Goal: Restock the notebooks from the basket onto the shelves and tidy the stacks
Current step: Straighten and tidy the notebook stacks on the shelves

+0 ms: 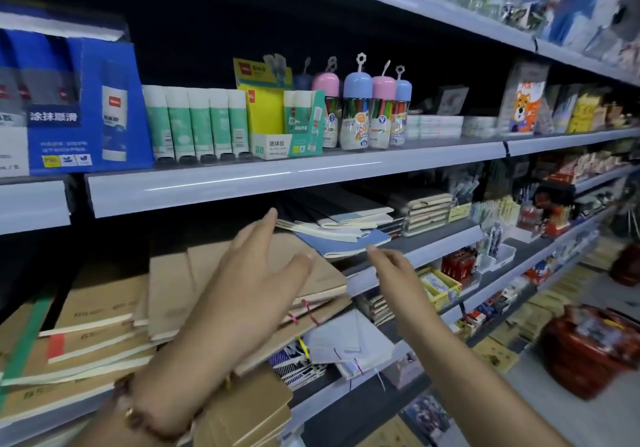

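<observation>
At the bottom centre of the frame, a few kraft notebooks [249,412] are seen lying below the left wrist, which wears a bead bracelet [138,408]. The left hand [242,294] is held over the brown stack [166,294] at lower left, its fingers straight and spread, nothing gripped; contact with the covers cannot be told. The right hand [394,266] is reached out at centre, its fingers loosely extended and apart, empty, with the fingertips just short of the blue notebook [343,240] that juts over the shelf edge [433,249].

Behind that, the dark stack [332,214] is seen fanned and skewed, and a wrapped bundle [427,213] stands beside it to the right. The basket [588,349] (red, still holding stock, contents blurred) is found on the floor at lower right, well apart from both hands.

The step in hand is judged to be tidying the fanned stack. It would best be done by squaring the edges from two sides: the left side steadied by one flat palm while the jutting blue notebook is pushed back by the other, so that spines are lined up and nothing is left overhanging. A light, even push is advised, since the loose top books could be slid further askew.

On the shelf above, glue tubes [199,121] and pen jars [356,111] are displayed.
</observation>
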A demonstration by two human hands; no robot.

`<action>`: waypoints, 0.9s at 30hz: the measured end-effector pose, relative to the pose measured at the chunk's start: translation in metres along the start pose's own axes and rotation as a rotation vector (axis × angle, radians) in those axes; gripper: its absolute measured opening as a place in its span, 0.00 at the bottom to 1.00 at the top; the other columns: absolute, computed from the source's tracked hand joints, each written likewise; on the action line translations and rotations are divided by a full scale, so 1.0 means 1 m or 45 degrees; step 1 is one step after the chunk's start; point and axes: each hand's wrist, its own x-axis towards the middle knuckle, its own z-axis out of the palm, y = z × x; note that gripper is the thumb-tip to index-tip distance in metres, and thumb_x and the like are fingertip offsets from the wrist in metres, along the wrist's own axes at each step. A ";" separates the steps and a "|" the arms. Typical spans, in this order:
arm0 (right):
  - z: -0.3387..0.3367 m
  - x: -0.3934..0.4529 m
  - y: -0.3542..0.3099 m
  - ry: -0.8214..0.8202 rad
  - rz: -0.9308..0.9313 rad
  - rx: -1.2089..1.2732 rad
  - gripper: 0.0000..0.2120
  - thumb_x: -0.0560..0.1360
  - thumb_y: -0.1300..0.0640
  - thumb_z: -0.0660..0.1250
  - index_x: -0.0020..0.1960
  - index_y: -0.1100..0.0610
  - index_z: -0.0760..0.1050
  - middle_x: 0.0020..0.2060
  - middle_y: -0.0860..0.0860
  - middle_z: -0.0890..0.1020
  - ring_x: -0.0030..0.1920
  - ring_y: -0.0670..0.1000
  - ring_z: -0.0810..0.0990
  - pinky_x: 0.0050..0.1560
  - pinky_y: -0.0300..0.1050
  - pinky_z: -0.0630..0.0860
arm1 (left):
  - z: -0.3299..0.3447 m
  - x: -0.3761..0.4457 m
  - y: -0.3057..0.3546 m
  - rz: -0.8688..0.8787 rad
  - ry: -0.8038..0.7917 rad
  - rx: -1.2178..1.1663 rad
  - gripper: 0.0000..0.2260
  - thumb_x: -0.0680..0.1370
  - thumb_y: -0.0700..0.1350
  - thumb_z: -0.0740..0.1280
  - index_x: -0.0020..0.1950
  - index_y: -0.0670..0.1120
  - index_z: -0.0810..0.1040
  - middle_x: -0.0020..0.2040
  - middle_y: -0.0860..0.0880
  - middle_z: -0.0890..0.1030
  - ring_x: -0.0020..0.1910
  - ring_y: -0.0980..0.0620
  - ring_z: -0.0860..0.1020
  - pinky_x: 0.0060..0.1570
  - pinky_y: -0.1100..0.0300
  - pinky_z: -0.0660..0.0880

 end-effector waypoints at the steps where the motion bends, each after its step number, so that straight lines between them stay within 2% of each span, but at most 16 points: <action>1: -0.012 0.014 -0.003 0.043 -0.015 0.017 0.16 0.80 0.41 0.62 0.61 0.50 0.72 0.53 0.44 0.77 0.52 0.43 0.75 0.52 0.45 0.72 | 0.006 0.021 0.007 -0.054 -0.093 0.054 0.36 0.78 0.62 0.63 0.81 0.57 0.51 0.80 0.56 0.54 0.78 0.56 0.56 0.70 0.61 0.57; 3: -0.033 0.051 -0.002 0.101 -0.018 0.041 0.17 0.80 0.42 0.64 0.62 0.52 0.72 0.54 0.46 0.77 0.54 0.47 0.75 0.60 0.51 0.73 | 0.025 0.061 0.014 -0.126 -0.189 0.268 0.40 0.77 0.64 0.63 0.82 0.51 0.49 0.81 0.48 0.54 0.79 0.47 0.57 0.72 0.56 0.58; 6: -0.054 0.107 0.000 0.085 -0.024 0.032 0.17 0.80 0.46 0.65 0.63 0.55 0.71 0.56 0.50 0.77 0.50 0.46 0.75 0.60 0.52 0.72 | 0.063 0.110 0.017 -0.278 -0.164 0.429 0.39 0.77 0.65 0.62 0.80 0.46 0.55 0.77 0.41 0.61 0.75 0.39 0.63 0.70 0.50 0.64; 9: -0.067 0.157 0.009 0.005 -0.018 -0.016 0.22 0.79 0.46 0.65 0.68 0.56 0.69 0.55 0.50 0.76 0.53 0.51 0.74 0.55 0.50 0.71 | 0.093 0.142 0.016 -0.509 -0.145 0.536 0.37 0.76 0.67 0.61 0.76 0.44 0.63 0.75 0.39 0.65 0.72 0.36 0.64 0.69 0.49 0.65; 12: -0.073 0.197 0.014 -0.048 -0.046 -0.052 0.25 0.77 0.45 0.67 0.69 0.56 0.69 0.51 0.48 0.77 0.52 0.52 0.76 0.53 0.50 0.73 | 0.112 0.155 0.008 -0.650 -0.087 0.645 0.37 0.76 0.69 0.59 0.75 0.45 0.65 0.75 0.39 0.65 0.74 0.35 0.62 0.73 0.48 0.60; 14: -0.074 0.216 0.014 -0.082 -0.068 -0.049 0.23 0.78 0.46 0.67 0.67 0.56 0.69 0.51 0.50 0.78 0.49 0.51 0.76 0.49 0.46 0.71 | 0.116 0.159 0.005 -0.708 -0.062 0.646 0.38 0.75 0.71 0.59 0.74 0.45 0.66 0.74 0.38 0.66 0.73 0.35 0.64 0.72 0.49 0.61; 16: -0.076 0.230 0.011 -0.122 -0.078 -0.071 0.17 0.79 0.48 0.66 0.62 0.56 0.68 0.44 0.49 0.76 0.42 0.49 0.75 0.41 0.44 0.69 | 0.114 0.162 0.008 -0.747 -0.056 0.621 0.37 0.73 0.72 0.61 0.71 0.45 0.70 0.72 0.38 0.70 0.70 0.36 0.68 0.69 0.51 0.66; 17: -0.076 0.234 0.009 -0.143 -0.075 -0.091 0.19 0.78 0.47 0.66 0.62 0.58 0.69 0.41 0.49 0.75 0.40 0.49 0.75 0.39 0.44 0.69 | 0.113 0.163 0.010 -0.754 -0.064 0.612 0.37 0.72 0.72 0.61 0.69 0.45 0.73 0.70 0.39 0.72 0.68 0.37 0.71 0.66 0.52 0.68; 18: -0.075 0.237 0.007 -0.168 -0.051 -0.103 0.22 0.76 0.45 0.67 0.62 0.58 0.71 0.42 0.49 0.76 0.42 0.51 0.76 0.41 0.47 0.72 | 0.112 0.163 0.014 -0.759 -0.076 0.616 0.36 0.72 0.73 0.62 0.66 0.46 0.75 0.69 0.40 0.74 0.66 0.38 0.73 0.63 0.53 0.70; 20: -0.074 0.246 0.006 -0.223 -0.001 -0.099 0.28 0.69 0.40 0.68 0.62 0.56 0.72 0.49 0.53 0.80 0.52 0.57 0.79 0.54 0.55 0.77 | 0.112 0.161 0.017 -0.756 -0.087 0.635 0.38 0.70 0.75 0.63 0.65 0.45 0.75 0.68 0.39 0.74 0.65 0.38 0.73 0.60 0.54 0.71; 21: -0.073 0.248 0.004 -0.269 0.034 -0.080 0.27 0.68 0.41 0.68 0.60 0.57 0.73 0.50 0.53 0.80 0.54 0.58 0.79 0.59 0.58 0.76 | 0.113 0.159 0.018 -0.751 -0.087 0.637 0.40 0.69 0.76 0.62 0.66 0.45 0.74 0.69 0.39 0.72 0.65 0.38 0.72 0.61 0.54 0.71; 22: -0.071 0.252 0.004 -0.315 0.063 -0.032 0.21 0.70 0.45 0.69 0.55 0.58 0.73 0.48 0.53 0.79 0.52 0.57 0.79 0.61 0.58 0.76 | 0.114 0.156 0.019 -0.746 -0.088 0.629 0.42 0.67 0.77 0.62 0.67 0.45 0.72 0.69 0.38 0.71 0.66 0.39 0.72 0.63 0.53 0.71; 23: -0.069 0.253 0.004 -0.356 0.086 0.023 0.12 0.74 0.52 0.70 0.49 0.58 0.72 0.45 0.52 0.78 0.48 0.54 0.78 0.59 0.56 0.77 | 0.116 0.153 0.019 -0.729 -0.097 0.620 0.44 0.66 0.78 0.62 0.68 0.45 0.71 0.68 0.39 0.69 0.66 0.39 0.71 0.64 0.53 0.71; 24: -0.068 0.256 0.006 -0.384 0.118 0.057 0.07 0.77 0.59 0.69 0.44 0.58 0.71 0.42 0.52 0.76 0.44 0.52 0.78 0.53 0.52 0.79 | 0.118 0.149 0.020 -0.705 -0.119 0.615 0.46 0.65 0.79 0.62 0.69 0.45 0.70 0.67 0.40 0.69 0.65 0.40 0.71 0.64 0.53 0.70; 26: -0.065 0.261 0.011 -0.403 0.146 0.045 0.12 0.77 0.66 0.68 0.39 0.58 0.69 0.39 0.53 0.77 0.40 0.51 0.77 0.41 0.46 0.77 | 0.123 0.142 0.022 -0.636 -0.161 0.617 0.48 0.60 0.80 0.63 0.69 0.48 0.69 0.61 0.44 0.68 0.62 0.44 0.72 0.63 0.55 0.70; 27: -0.064 0.262 0.013 -0.402 0.144 0.050 0.13 0.77 0.67 0.68 0.38 0.58 0.69 0.39 0.54 0.77 0.40 0.52 0.77 0.38 0.44 0.76 | 0.125 0.138 0.023 -0.596 -0.171 0.614 0.47 0.60 0.79 0.65 0.69 0.51 0.69 0.58 0.47 0.68 0.60 0.46 0.72 0.63 0.57 0.70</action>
